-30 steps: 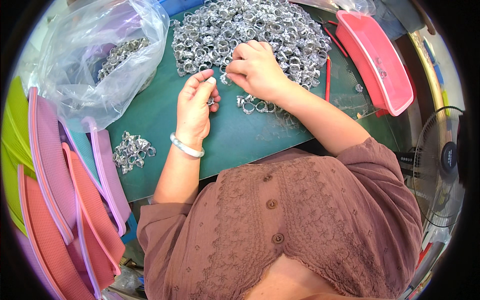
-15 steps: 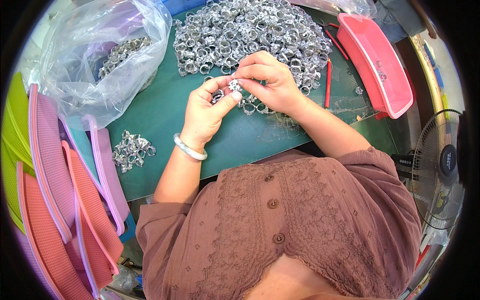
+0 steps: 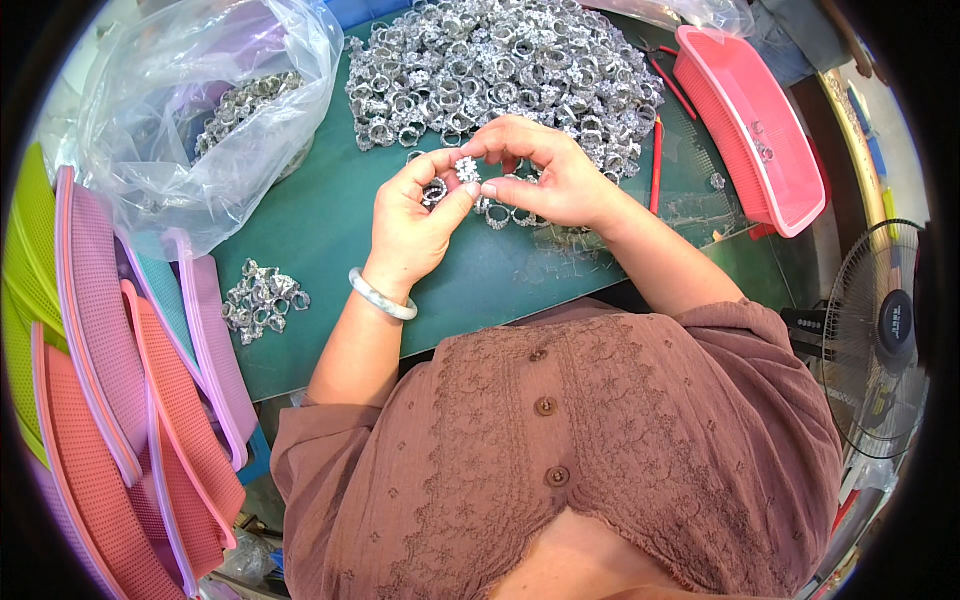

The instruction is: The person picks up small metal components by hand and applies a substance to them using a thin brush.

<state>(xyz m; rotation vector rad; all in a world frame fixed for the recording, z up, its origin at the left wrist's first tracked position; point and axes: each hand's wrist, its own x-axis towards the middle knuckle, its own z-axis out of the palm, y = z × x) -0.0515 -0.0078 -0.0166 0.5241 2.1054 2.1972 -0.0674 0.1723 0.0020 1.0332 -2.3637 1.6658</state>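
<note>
A silver ring [image 3: 467, 170] with a cluster of pale stones is pinched between the thumb and forefinger of my left hand [image 3: 415, 205]. My right hand [image 3: 550, 175] meets it from the other side, forefinger at the top of the cluster and thumb at its lower edge. Another ring [image 3: 434, 191] shows at my left palm; whether it is held or lies behind cannot be made out. Below my right fingers several loose rings [image 3: 497, 215] lie on the green mat [image 3: 470, 275]. Just beyond my hands spreads a big heap of silver rings [image 3: 500, 70].
At left are a small pile of rings [image 3: 263, 300], a clear plastic bag [image 3: 130, 150] holding more rings, and stacked coloured baskets [image 3: 100, 330]. To the right lie a red-handled tool [image 3: 657, 165], red-handled pliers [image 3: 675, 85], a pink basket [image 3: 745, 135] and a fan [image 3: 870, 340].
My right thumb has moved slightly down and away from the cluster, and my right hand's fingers have spread a little. More of the ring's stones now face up.
</note>
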